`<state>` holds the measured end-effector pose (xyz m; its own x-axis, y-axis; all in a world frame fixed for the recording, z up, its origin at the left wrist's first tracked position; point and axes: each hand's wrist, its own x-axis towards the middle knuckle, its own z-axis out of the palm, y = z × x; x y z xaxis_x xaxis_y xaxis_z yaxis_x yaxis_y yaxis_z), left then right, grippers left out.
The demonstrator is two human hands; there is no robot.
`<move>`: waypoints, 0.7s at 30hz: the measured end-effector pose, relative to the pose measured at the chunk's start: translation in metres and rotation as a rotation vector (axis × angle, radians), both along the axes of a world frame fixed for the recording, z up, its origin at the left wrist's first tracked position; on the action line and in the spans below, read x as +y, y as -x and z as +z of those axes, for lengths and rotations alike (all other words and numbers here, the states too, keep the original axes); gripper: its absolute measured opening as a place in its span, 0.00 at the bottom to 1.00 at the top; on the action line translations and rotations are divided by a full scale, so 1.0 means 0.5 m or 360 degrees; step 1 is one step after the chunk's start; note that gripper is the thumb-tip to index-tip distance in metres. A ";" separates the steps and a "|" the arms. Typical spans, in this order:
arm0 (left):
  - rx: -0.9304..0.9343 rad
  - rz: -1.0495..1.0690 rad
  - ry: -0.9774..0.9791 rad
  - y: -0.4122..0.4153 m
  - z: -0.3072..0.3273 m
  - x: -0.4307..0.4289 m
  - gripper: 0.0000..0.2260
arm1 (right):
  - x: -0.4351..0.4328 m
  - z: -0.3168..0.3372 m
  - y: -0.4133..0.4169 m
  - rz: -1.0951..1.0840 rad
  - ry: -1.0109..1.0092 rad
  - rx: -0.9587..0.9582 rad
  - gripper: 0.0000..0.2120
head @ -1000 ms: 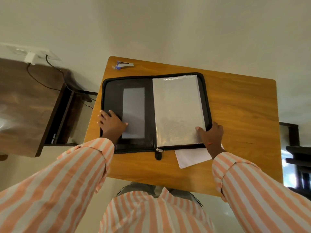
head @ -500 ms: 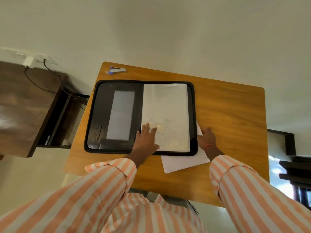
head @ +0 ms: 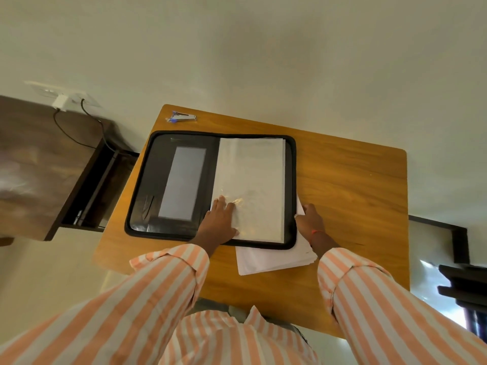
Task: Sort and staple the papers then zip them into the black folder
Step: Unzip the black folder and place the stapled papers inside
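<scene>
The black zip folder [head: 158, 159] lies open on the wooden table [head: 347, 185]. Its left half shows a grey panel, and its right half carries a clear plastic sleeve [head: 253, 175] with white sheets. My left hand [head: 220, 221] lies flat on the sleeve's near left corner, fingers spread. My right hand [head: 308, 219] rests at the folder's right edge and touches a stack of white papers [head: 271, 259] that sticks out from under the folder's near right corner. A small stapler [head: 181, 117] lies at the table's far left corner.
A dark wooden cabinet [head: 47, 164] with an open shelf stands left of the table, with a wall socket and cable behind it. Dark furniture [head: 461, 283] stands to the right. My striped sleeves fill the near foreground.
My left hand moved from the folder's left half onto the plastic sleeve. My right hand slid from the folder's near right corner to the papers at its right edge. The view shifted.
</scene>
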<state>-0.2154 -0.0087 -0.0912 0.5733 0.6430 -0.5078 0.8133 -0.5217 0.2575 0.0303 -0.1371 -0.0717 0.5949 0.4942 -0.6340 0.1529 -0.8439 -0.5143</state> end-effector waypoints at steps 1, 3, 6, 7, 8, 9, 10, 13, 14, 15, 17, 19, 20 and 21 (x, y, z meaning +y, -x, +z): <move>0.0007 0.0000 0.0006 -0.002 0.001 0.000 0.39 | 0.005 -0.001 0.001 -0.0039 0.0005 0.0031 0.27; 0.0011 0.0002 0.0023 -0.004 0.002 0.001 0.40 | 0.017 -0.003 0.002 -0.0123 0.0083 0.0102 0.26; 0.0005 0.0029 0.0048 -0.008 0.005 -0.001 0.40 | 0.030 0.000 -0.001 -0.0203 0.0168 0.0161 0.20; -0.0002 0.0036 0.0046 -0.008 0.007 -0.002 0.39 | 0.030 0.001 -0.002 -0.0201 0.0139 0.0182 0.22; -0.0013 0.0039 0.0038 -0.007 0.007 -0.003 0.39 | 0.028 0.000 -0.004 -0.0182 0.0089 0.0207 0.25; -0.0027 0.0040 0.0025 -0.006 0.008 -0.004 0.38 | 0.023 0.002 -0.005 -0.0153 0.0044 0.0236 0.27; -0.0038 0.0033 0.0014 -0.007 0.007 -0.006 0.38 | 0.016 0.001 -0.010 -0.0127 0.0009 0.0258 0.28; -0.0044 0.0021 0.0008 -0.005 0.006 -0.005 0.37 | -0.007 -0.006 -0.021 -0.0112 -0.0056 0.0276 0.25; -0.0046 0.0019 0.0017 -0.004 0.005 -0.004 0.38 | -0.016 -0.008 -0.027 -0.0126 -0.0084 0.0229 0.23; -0.0044 0.0013 0.0025 -0.003 0.004 -0.004 0.38 | -0.026 -0.002 -0.033 -0.0151 -0.0116 0.0170 0.20; -0.0013 -0.0010 0.0026 -0.003 0.004 -0.002 0.40 | -0.044 0.016 -0.051 -0.0200 -0.0174 -0.0002 0.18; 0.0028 -0.0011 0.0047 -0.004 0.006 0.001 0.42 | -0.058 0.047 -0.079 -0.0299 -0.0228 -0.0268 0.17; 0.0045 -0.0007 0.0063 -0.010 0.010 0.001 0.42 | -0.065 0.063 -0.099 -0.0372 -0.0266 -0.0419 0.16; 0.0066 0.0004 0.0076 -0.012 0.012 0.003 0.42 | -0.068 0.077 -0.117 -0.0457 -0.0315 -0.0545 0.16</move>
